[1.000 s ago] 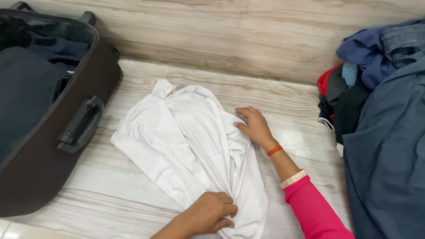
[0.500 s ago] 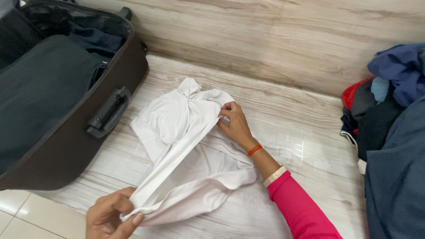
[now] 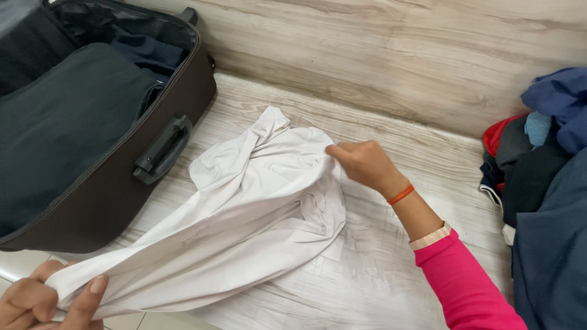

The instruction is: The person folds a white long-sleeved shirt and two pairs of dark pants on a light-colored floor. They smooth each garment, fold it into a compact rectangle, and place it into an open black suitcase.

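White shirt [image 3: 257,208] lies crumpled on the wood-grain floor [image 3: 397,269], beside the open brown suitcase [image 3: 92,183]. Left hand [image 3: 43,302] pinches its stretched end at the floor's near edge; right hand [image 3: 364,162] grips its far side.

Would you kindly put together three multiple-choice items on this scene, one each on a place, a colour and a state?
1. Where does the suitcase lie?
A. left of the white garment
B. right of it
C. on top of it

2. What colour is the sleeve on the right arm?
A. green
B. pink
C. yellow

3. How is the left hand engaged?
A. flat on the floor
B. inside the suitcase
C. pinching an end of the garment

Answers: 1 A, the open suitcase fills the left side while the garment lies mid-floor. 2 B, the cuff above the wrist is bright pink. 3 C, its fingers close on the stretched cloth at the lower left, while the right hand grips the far edge.
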